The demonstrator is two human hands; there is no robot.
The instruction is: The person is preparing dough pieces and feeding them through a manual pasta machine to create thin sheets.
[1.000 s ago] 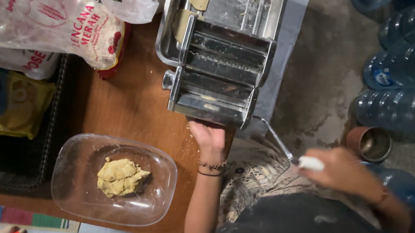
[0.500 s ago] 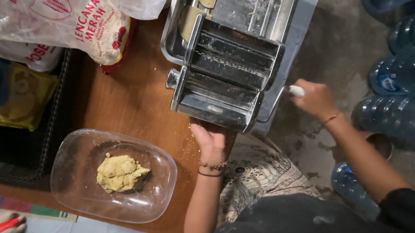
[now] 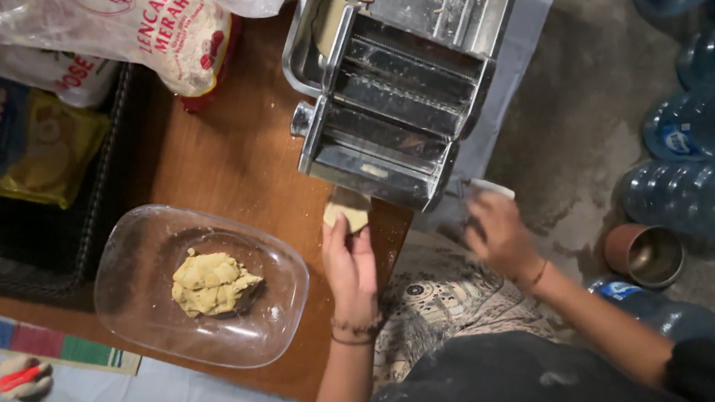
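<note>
The left hand (image 3: 348,265) was raised at the near edge of the bench (image 3: 227,164), palm upward, its grip closed lightly on the dough sheet (image 3: 347,214) where that sheet left the underside of the pasta machine (image 3: 400,95). The placement appeared intended to support the emerging dough and keep it from sagging or folding. The visible portion of the sheet was short and pale yellow; its long axis ran from the machine's outlet toward the person, with the free end pointing at the person's body.

The right hand (image 3: 496,233) was at the machine's right side, off the bench edge, its grip closed around the white-tipped crank handle (image 3: 490,189). This position was consistent with turning the rollers while the other hand received the product.

To the left, on the bench, stood a clear glass dish (image 3: 118,288) containing a lump of dough (image 3: 211,282), kept within reach of the left hand but well apart from the machine.

Further off, the machine sat at the bench's right edge, so that the crank was clear of the surface. More dough (image 3: 328,20) lay on its upper part. Beyond the dish lay a flour bag (image 3: 132,32) and yellow packets (image 3: 39,149). On the floor to the right stood a metal cup (image 3: 644,255) and several blue water bottles (image 3: 700,123).
</note>
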